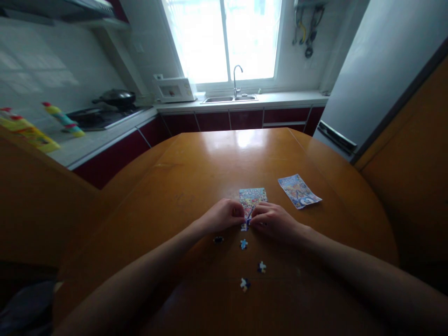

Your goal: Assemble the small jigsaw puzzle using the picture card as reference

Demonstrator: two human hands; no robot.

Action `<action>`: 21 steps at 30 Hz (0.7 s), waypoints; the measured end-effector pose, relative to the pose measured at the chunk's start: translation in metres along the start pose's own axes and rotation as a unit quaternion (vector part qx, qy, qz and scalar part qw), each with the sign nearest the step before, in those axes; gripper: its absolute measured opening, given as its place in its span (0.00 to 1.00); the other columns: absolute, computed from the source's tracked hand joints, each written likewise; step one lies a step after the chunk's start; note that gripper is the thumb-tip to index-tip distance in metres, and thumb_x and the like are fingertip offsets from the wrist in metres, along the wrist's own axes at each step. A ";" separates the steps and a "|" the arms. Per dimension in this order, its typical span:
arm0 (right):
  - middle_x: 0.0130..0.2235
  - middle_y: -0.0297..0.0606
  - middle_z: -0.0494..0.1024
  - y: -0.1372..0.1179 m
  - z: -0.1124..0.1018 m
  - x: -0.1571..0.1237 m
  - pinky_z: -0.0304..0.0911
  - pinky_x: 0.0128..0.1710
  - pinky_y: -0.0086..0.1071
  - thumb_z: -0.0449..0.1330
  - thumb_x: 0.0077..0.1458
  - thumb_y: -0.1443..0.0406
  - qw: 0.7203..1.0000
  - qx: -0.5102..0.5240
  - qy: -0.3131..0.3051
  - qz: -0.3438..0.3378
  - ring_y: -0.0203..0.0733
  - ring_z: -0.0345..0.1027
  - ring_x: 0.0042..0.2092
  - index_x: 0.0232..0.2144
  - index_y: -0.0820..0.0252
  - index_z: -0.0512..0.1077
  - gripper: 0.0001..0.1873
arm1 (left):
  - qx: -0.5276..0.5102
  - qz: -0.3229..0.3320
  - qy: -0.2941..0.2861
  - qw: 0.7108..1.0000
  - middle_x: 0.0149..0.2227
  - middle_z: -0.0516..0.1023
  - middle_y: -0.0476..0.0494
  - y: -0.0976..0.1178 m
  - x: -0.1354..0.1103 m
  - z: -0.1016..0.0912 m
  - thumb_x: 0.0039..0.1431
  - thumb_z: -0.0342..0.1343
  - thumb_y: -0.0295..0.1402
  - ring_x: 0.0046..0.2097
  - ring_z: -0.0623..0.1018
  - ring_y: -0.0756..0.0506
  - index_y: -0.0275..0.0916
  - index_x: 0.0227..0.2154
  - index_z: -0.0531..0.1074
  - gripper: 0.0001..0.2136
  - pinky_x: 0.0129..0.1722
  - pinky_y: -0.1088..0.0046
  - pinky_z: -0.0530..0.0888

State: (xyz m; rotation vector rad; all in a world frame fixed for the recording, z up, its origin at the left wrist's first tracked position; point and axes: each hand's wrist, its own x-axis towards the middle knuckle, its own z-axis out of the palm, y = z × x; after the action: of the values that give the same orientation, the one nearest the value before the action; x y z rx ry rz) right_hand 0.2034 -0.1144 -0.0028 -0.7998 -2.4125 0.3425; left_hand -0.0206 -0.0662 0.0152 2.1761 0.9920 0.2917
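A partly assembled jigsaw puzzle (252, 197) lies on the wooden table, with many small colours on it. At its lower left edge my left hand (227, 213) is closed, fingertips pinched on a puzzle piece (244, 227). My right hand (271, 217) is closed too, its fingertips meeting the same lower edge from the right; they hide what is between them. Nearer to me lie several loose pieces: a blue one (243, 244), a dark one (218, 240), a white and dark one (262, 267) and another (244, 284).
A printed picture sheet (299, 191) lies right of the puzzle on the round table (210, 163). Beyond are a sink (229, 99), a microwave (174, 90) and a stove with a wok (117, 98). A fridge (381, 65) stands at the right, bottles (63, 119) at the left.
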 end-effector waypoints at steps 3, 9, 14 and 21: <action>0.36 0.38 0.79 0.001 0.003 0.000 0.65 0.40 0.33 0.58 0.59 0.71 1.000 -0.014 -0.004 -0.003 0.40 0.69 0.40 0.31 0.56 0.79 0.10 | 0.005 0.002 -0.001 1.000 0.23 0.73 0.50 0.000 0.000 0.000 0.54 0.62 0.34 0.27 0.68 0.52 0.34 0.27 0.78 0.07 0.26 0.78 0.61; 0.36 0.38 0.77 0.000 0.003 0.001 0.64 0.40 0.33 0.57 0.60 0.71 0.999 -0.042 -0.016 0.000 0.40 0.68 0.40 0.30 0.56 0.78 0.11 | 0.017 0.004 -0.005 1.000 0.24 0.73 0.50 0.000 0.001 -0.001 0.54 0.61 0.35 0.27 0.68 0.51 0.35 0.29 0.78 0.07 0.26 0.78 0.60; 0.39 0.39 0.76 -0.006 -0.004 0.001 0.64 0.42 0.35 0.58 0.58 0.72 0.998 -0.047 -0.033 0.010 0.41 0.66 0.42 0.31 0.56 0.78 0.10 | 0.021 0.002 -0.009 1.000 0.24 0.73 0.50 0.000 0.001 -0.001 0.55 0.61 0.36 0.26 0.68 0.51 0.35 0.28 0.77 0.09 0.25 0.78 0.60; 0.41 0.40 0.75 -0.006 -0.005 -0.001 0.65 0.45 0.36 0.56 0.58 0.75 0.999 -0.007 -0.036 0.025 0.42 0.66 0.44 0.35 0.55 0.79 0.14 | 0.035 -0.004 0.033 0.999 0.25 0.73 0.50 0.001 -0.001 0.007 0.58 0.58 0.40 0.27 0.69 0.51 0.36 0.28 0.74 0.12 0.26 0.78 0.60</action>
State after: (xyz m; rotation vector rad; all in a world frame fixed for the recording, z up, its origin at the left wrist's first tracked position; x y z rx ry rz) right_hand 0.2042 -0.1188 0.0034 -0.8691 -2.4686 0.3800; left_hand -0.0178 -0.0713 0.0114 2.2369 1.0622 0.3317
